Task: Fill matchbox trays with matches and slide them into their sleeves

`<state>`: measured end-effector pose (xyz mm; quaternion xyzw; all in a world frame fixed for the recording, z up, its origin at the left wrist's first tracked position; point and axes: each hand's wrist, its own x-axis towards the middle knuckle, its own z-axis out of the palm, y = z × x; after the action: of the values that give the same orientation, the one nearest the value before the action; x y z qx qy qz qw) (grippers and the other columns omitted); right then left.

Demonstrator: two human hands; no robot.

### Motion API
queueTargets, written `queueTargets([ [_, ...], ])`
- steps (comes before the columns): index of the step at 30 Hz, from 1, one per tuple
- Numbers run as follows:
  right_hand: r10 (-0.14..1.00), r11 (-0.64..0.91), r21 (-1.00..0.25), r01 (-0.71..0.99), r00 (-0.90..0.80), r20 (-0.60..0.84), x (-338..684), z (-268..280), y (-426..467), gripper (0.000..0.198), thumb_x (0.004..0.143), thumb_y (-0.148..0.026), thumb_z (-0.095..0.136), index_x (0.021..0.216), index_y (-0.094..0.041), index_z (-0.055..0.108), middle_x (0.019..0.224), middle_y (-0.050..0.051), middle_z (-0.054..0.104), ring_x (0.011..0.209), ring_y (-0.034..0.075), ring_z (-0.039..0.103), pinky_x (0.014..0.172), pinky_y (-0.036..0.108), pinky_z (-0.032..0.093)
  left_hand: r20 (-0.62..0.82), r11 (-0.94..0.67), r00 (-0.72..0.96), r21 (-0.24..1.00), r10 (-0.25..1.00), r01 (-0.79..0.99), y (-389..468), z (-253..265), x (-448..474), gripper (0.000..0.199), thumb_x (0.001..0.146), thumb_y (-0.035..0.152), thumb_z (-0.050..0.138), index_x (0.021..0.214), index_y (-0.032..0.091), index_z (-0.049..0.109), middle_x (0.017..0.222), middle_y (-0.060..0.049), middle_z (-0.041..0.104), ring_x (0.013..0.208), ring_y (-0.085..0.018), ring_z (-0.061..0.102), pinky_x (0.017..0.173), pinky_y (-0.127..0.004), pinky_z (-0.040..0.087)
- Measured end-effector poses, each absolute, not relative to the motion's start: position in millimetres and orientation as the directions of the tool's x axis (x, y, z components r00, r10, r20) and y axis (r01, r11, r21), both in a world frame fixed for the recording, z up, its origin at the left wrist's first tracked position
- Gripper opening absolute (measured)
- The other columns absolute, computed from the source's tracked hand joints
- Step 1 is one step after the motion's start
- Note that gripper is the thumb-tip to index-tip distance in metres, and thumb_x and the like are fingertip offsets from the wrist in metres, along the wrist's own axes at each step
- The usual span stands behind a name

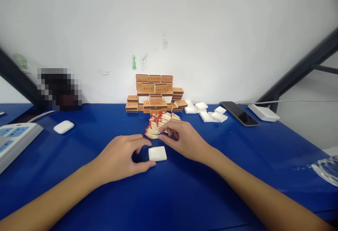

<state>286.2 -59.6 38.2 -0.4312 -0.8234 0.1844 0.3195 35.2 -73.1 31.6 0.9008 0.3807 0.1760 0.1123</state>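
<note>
A small white cardboard matchbox tray (157,153) lies on the blue tabletop in front of me. My left hand (126,155) is open around its left end, the thumb by the near edge and the index finger beyond the far edge. Just behind the tray is a heap of red-tipped matchsticks (153,129). The thumb and index finger of my right hand (182,138) are pinched close together on matchsticks at the heap's near right side; how many they hold is hidden.
Stacked orange matchboxes (154,88) stand against the wall behind the heap. Several white trays (211,115) lie to their right, then a phone (239,113) and a white box (264,112). Leftward are a white earphone case (63,127) and a power strip (19,141). Clear plastic (327,169) sits far right.
</note>
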Motion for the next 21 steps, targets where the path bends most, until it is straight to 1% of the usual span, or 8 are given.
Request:
queueTargets([
  [2,0.809,0.586,-0.568,0.578,-0.452,0.375,279.1,30.6,-52.9,0.006,0.094,-0.025,0.074,0.099,-0.022,0.074,0.076,-0.003,0.057,0.071,0.014,0.051,0.065,0.027,0.038,0.226,-0.683,0.65,0.351,0.725,0.64,-74.0,30.6,36.6,0.029,0.088,0.048,0.073,0.106,0.026,0.074,0.075,0.003,0.062,0.06,-0.013,0.057,0.055,-0.026,0.04],
  [4,0.787,0.615,-0.545,0.57,-0.487,0.38,272.4,23.3,-46.1,0.01,0.094,-0.028,0.075,0.102,-0.022,0.074,0.081,-0.001,0.059,0.073,0.014,0.053,0.065,0.027,0.038,0.221,-0.684,0.654,0.351,0.724,0.639,-74.1,30.6,36.7,0.025,0.089,0.047,0.072,0.102,0.025,0.074,0.075,0.003,0.062,0.059,-0.012,0.055,0.055,-0.026,0.039],
  [8,0.754,0.657,-0.486,0.577,-0.524,0.397,266.9,14.4,-36.8,0.014,0.093,-0.029,0.077,0.104,-0.022,0.074,0.09,0.001,0.061,0.08,0.015,0.056,0.069,0.027,0.04,0.216,-0.707,0.679,0.325,0.702,0.628,-72.7,32.1,34.5,0.027,0.09,0.049,0.071,0.102,0.024,0.073,0.076,0.002,0.063,0.061,-0.013,0.057,0.056,-0.026,0.04],
  [11,0.746,0.666,-0.452,0.593,-0.538,0.393,269.2,13.9,-36.1,0.01,0.096,-0.027,0.074,0.102,-0.02,0.074,0.094,0.003,0.063,0.084,0.016,0.059,0.071,0.027,0.041,0.202,-0.719,0.696,0.308,0.689,0.623,-72.2,33.3,33.1,0.028,0.091,0.049,0.071,0.102,0.024,0.074,0.076,0.002,0.063,0.062,-0.013,0.058,0.056,-0.027,0.04],
  [17,0.751,0.658,-0.351,0.667,-0.543,0.376,276.0,18.6,-40.4,0.009,0.098,-0.025,0.07,0.092,-0.018,0.07,0.089,0.002,0.062,0.079,0.016,0.055,0.07,0.028,0.04,0.21,-0.722,0.693,0.281,0.689,0.632,-71.6,34.5,32.0,0.028,0.09,0.048,0.071,0.105,0.024,0.074,0.076,0.002,0.065,0.061,-0.014,0.06,0.056,-0.028,0.042],
  [21,0.775,0.631,-0.35,0.693,-0.535,0.337,279.5,20.8,-42.8,0.007,0.097,-0.022,0.069,0.092,-0.018,0.067,0.089,0.002,0.062,0.078,0.015,0.055,0.07,0.028,0.04,0.216,-0.721,0.69,0.278,0.691,0.634,-71.0,35.8,31.6,0.029,0.09,0.05,0.071,0.105,0.025,0.075,0.077,0.002,0.066,0.06,-0.014,0.06,0.055,-0.028,0.042],
])
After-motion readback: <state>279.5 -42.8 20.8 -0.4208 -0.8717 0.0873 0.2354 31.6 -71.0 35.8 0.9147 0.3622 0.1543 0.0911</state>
